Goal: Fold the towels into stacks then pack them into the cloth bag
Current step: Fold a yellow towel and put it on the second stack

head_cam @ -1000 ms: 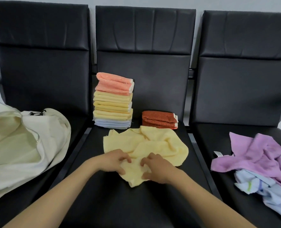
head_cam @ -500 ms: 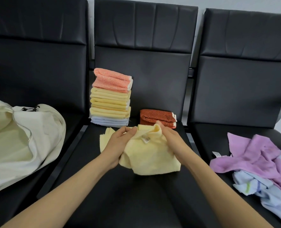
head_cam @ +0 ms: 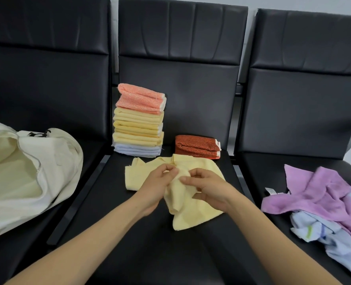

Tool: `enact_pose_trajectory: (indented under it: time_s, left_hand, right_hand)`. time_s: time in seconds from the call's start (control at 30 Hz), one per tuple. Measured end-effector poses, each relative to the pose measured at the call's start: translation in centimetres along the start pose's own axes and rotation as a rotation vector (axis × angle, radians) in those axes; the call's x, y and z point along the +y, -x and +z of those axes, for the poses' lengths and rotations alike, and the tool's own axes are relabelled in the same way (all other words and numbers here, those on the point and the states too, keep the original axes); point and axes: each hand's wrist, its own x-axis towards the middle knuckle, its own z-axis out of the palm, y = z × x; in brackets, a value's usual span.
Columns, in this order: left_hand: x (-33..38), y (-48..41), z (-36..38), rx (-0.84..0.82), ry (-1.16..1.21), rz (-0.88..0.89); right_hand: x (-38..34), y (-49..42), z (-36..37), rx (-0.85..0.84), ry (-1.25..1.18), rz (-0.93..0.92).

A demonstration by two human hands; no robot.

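Both hands work close together over the middle seat (head_cam: 141, 256), black leatherette. Left hand (head_cam: 158, 188) and right hand (head_cam: 209, 188) have fingers curled, pinching a bunched fold of the yellow towel (head_cam: 191, 217), which lies crumpled on the seat.

Left seat: cream cloth bag (head_cam: 47, 171), mouth gaping; a dark mark near its top, possibly print, unreadable. Right seat: purple towel (head_cam: 318, 192) with a white care tag (head_cam: 270, 190), text too small to read, over pale blue towels (head_cam: 335, 241).

Against the backrest: folded stack (head_cam: 139, 124), then a rust towel (head_cam: 197, 146). Grey wall (head_cam: 314, 1) behind.
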Motion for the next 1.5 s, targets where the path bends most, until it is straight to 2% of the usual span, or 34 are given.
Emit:
enact_pose_trajectory:
  time_s: [0.1,0.17,0.23,0.27,0.3,0.33,0.4,0.47,0.53,0.57,0.63,0.67,0.73,0.8,0.87,0.93,1.0,1.1,1.17,1.23,1.3,1.4,1.43,1.5]
  left_hand:
    - [0.8,0.0,-0.6,0.042,-0.001,-0.014]
    - [1.6,0.3,-1.0,0.008,-0.053,-0.030]
    - [2.5,0.6,-1.8,-0.035,-0.305,0.011]
    - [2.7,0.7,-2.4,-0.043,-0.543,0.050]
    - [2.7,0.7,-3.1,-0.025,-0.808,0.088]
    - [2.6,0.7,-3.8,-0.004,-1.014,0.114]
    - [2.0,0.5,-5.0,-0.042,-1.141,0.085]
    - [1.5,0.7,-5.4,-0.149,-1.050,0.040]
    - [1.3,1.1,-5.3,-0.213,-0.866,0.032]
    - [1.3,1.2,-5.1,-0.216,-0.736,0.041]
    - [1.3,1.7,-4.6,-0.201,-0.441,0.046]
    - [1.3,1.8,-4.2,-0.189,-0.342,0.046]
    - [1.5,2.1,-3.4,-0.161,-0.292,0.059]
    - [1.6,2.2,-3.1,-0.171,-0.434,0.108]
    - [1.1,2.3,-3.4,-0.233,-0.816,0.124]
    - [-0.5,2.4,-3.9,-0.315,-1.200,0.054]
    - [-2.6,2.0,-4.1,-0.386,-1.402,0.003]
    - [-4.5,1.0,-4.1,-0.374,-1.402,0.002]
    - [-4.8,0.3,-4.1,-0.298,-1.379,0.081]
    - [-4.9,-0.1,-4.1,-0.252,-1.299,0.163]
    - [-4.5,-0.3,-3.8,-0.238,-1.126,0.227]
    - [-2.8,0.0,-3.1,-0.195,-0.733,0.158]
    - [-2.4,-0.1,-3.0,-0.170,-0.643,0.146]
    - [-1.9,-0.1,-2.8,-0.135,-0.540,0.149]
  right_hand:
    - [-0.8,0.5,-0.8,-0.004,0.015,-0.026]
    - [-1.2,0.8,-1.6,0.071,0.221,-0.063]
    - [-1.4,0.9,-3.1,0.296,0.656,-0.152]
    - [-1.3,1.0,-4.0,0.422,0.825,-0.192]
    - [-1.3,1.0,-4.9,0.520,0.855,-0.212]
    - [-1.2,1.0,-5.8,0.564,0.714,-0.206]
    - [-1.2,1.5,-6.8,0.485,0.183,-0.164]
    - [-1.2,2.2,-7.1,0.333,-0.187,-0.150]
    - [-1.2,2.6,-6.8,0.301,-0.237,-0.152]
    - [-1.2,2.6,-6.6,0.323,-0.183,-0.152]
    - [-1.0,2.8,-6.1,0.354,0.079,-0.179]
    - [-0.9,3.0,-6.0,0.329,0.269,-0.218]
    - [-0.5,3.5,-5.8,0.158,0.662,-0.259]
    - [0.2,3.6,-5.7,0.021,1.110,-0.162]
    - [1.5,3.3,-5.1,-0.037,1.409,-0.064]
    - [2.9,2.8,-4.4,-0.044,1.483,-0.028]
    - [4.2,2.4,-3.9,-0.049,1.496,-0.025]
    - [4.7,2.0,-3.7,-0.052,1.419,0.006]
    - [4.7,1.7,-3.5,-0.044,1.392,0.012]
    - [4.5,1.3,-3.4,0.011,1.266,-0.022]
    - [3.6,1.3,-3.3,0.075,0.946,-0.044]
    - [2.0,1.7,-3.1,0.066,0.215,-0.032]
    - [1.6,1.9,-3.1,0.050,0.036,-0.030]
    - [1.0,2.1,-2.8,0.041,-0.140,-0.004]
